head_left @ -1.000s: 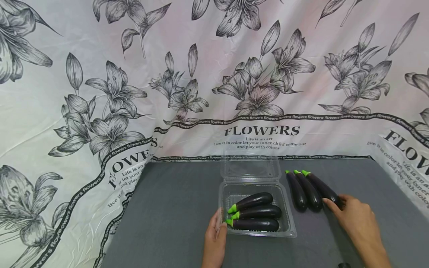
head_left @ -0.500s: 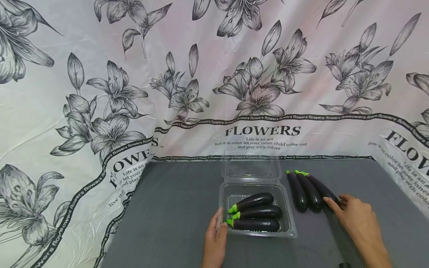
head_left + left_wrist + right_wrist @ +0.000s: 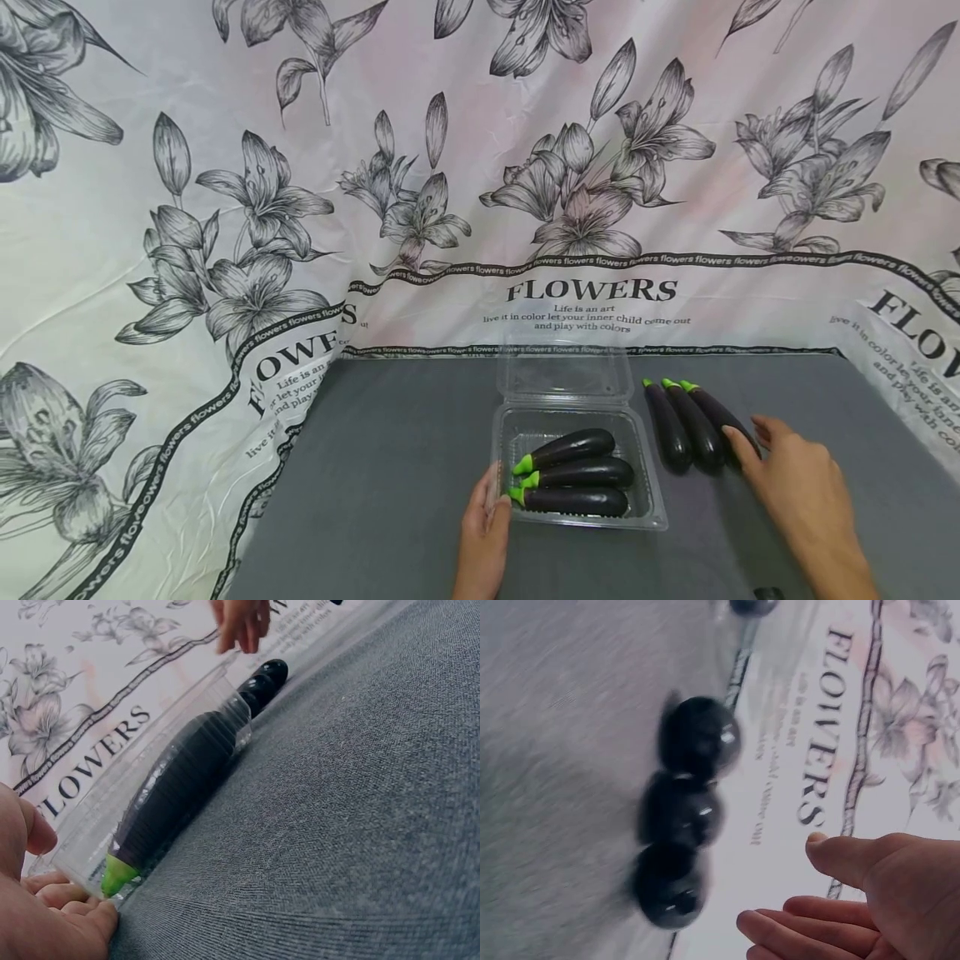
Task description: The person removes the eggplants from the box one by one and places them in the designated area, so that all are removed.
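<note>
A clear plastic container (image 3: 652,508) stands with its lid (image 3: 562,375) folded back. Three dark eggplants with green stem ends lie inside, the nearest eggplant (image 3: 573,502) seen through the wall in the left wrist view. My left hand (image 3: 482,529) grips the container's left side, thumb at the rim and fingers outside it. To the container's right lie three more eggplants side by side, among them the middle eggplant (image 3: 693,427). My right hand (image 3: 798,483) hovers beside the outer eggplant (image 3: 720,412), fingers extended and holding nothing; the right wrist view shows a gap between them.
Grey cloth (image 3: 375,475) covers the table. Behind it hangs a white curtain (image 3: 420,317) printed with flowers and lettering, which also runs along both sides. A small black object (image 3: 768,593) shows at the bottom edge, near my right forearm.
The outer eggplant has shifted slightly toward the other two. My right hand has let go of its end and risen a little. My left hand stays at the container.
</note>
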The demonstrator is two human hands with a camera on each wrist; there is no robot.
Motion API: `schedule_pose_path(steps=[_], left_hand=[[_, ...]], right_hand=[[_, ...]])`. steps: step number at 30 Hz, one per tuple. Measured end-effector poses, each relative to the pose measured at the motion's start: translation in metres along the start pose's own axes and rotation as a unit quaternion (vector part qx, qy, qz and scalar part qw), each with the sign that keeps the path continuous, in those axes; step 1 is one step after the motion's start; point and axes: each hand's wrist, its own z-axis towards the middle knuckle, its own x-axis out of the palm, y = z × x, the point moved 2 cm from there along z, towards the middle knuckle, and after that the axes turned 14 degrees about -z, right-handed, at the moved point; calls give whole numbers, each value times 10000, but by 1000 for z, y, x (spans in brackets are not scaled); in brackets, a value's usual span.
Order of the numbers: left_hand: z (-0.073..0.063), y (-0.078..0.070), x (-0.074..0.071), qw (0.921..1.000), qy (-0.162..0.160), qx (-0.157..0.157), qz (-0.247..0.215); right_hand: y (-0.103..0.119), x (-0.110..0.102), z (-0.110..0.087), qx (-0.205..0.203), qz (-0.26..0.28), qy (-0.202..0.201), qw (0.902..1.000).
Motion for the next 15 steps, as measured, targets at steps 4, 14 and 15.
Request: schedule_pose_path(steps=[4, 14, 15], left_hand=[[0, 1, 0, 10000, 59, 19, -27], [0, 2, 0, 9999, 108, -11, 65], [0, 2, 0, 9999, 118, -5, 67]], right_hand=[[16, -9, -7, -293, 63, -123, 9995], [49, -12, -14, -633, 88, 68, 9979], [52, -12, -15, -668, 75, 101, 9977]])
